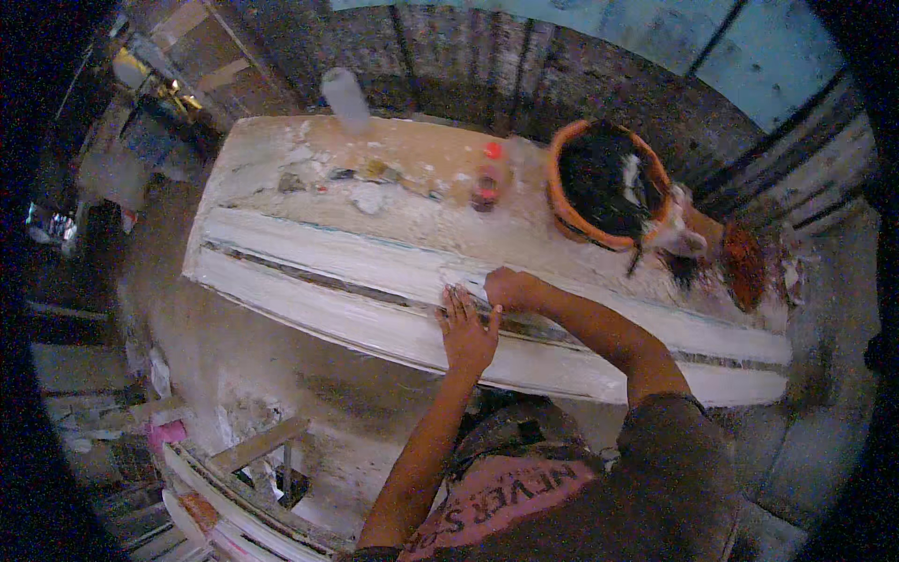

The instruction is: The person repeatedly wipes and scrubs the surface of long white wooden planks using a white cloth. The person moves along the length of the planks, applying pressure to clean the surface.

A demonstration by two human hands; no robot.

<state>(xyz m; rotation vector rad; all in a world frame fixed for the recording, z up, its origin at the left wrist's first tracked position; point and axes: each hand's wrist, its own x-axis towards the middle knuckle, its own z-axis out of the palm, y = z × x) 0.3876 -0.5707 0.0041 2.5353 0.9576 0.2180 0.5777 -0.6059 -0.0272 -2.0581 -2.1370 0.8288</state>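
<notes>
Two long white plaster-like strips lie side by side along the near part of the worktable, the far strip [337, 245] and the near strip [375, 332], with a dark gap between them. My left hand [466, 330] rests palm down across the gap near their middle, its fingers spread. Just to its right, my right hand [508, 289] is closed in a fist-like grip low over the far strip. A small pale patch shows by its fingers; I cannot make out whether it is something held.
Behind my hands is an orange tub [560, 201] with a dark inside. A red-capped bottle [486, 187] and a whitish container [346, 98] stand along the far side. Crumbs and lumps [370, 195] litter the worktable [421, 140]. More strips [225, 525] lie at lower left.
</notes>
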